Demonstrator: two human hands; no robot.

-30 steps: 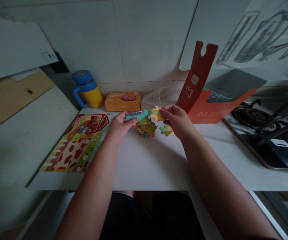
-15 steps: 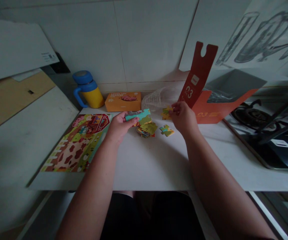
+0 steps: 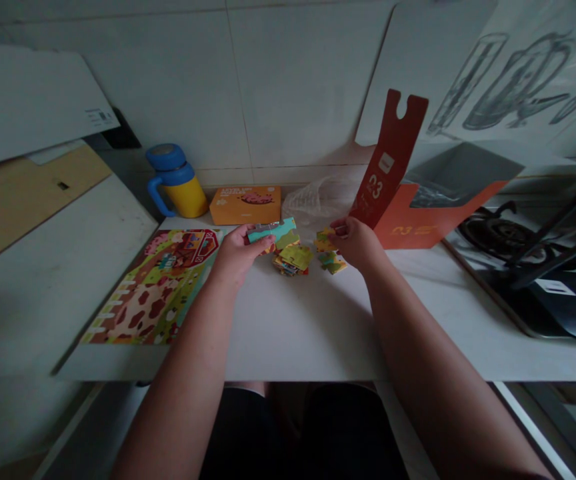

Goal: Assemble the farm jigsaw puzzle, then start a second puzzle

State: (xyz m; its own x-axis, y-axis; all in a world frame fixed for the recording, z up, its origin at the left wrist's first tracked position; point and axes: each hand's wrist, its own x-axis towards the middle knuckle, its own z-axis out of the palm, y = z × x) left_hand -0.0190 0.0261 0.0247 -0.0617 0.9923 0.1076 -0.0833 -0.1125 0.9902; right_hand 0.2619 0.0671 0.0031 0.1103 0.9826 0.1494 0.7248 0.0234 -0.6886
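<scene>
My left hand [image 3: 239, 252] is closed on several joined or stacked puzzle pieces [image 3: 281, 231], teal and green on top; I cannot tell how they are fixed together. Between the fingertips of my right hand [image 3: 357, 241] is a yellow-green puzzle piece [image 3: 323, 240]. Just below it a loose puzzle piece [image 3: 335, 264], green, teal and yellow, lies on the white counter, partly covered. A small pile of puzzle pieces [image 3: 293, 259] sits between my hands, a green one uppermost.
A farm picture sheet [image 3: 155, 287] lies at left. Along the wall stand a blue and yellow jug [image 3: 183, 190], an orange puzzle box [image 3: 246, 205], a clear plastic bag [image 3: 308, 200] and an open orange carton [image 3: 418, 217]. A gas stove [image 3: 513, 267] borders the counter's right side.
My right hand has moved a little left and toward me with its puzzle piece, now close over the loose one. My left hand stays nearly in place, still holding its pieces.
</scene>
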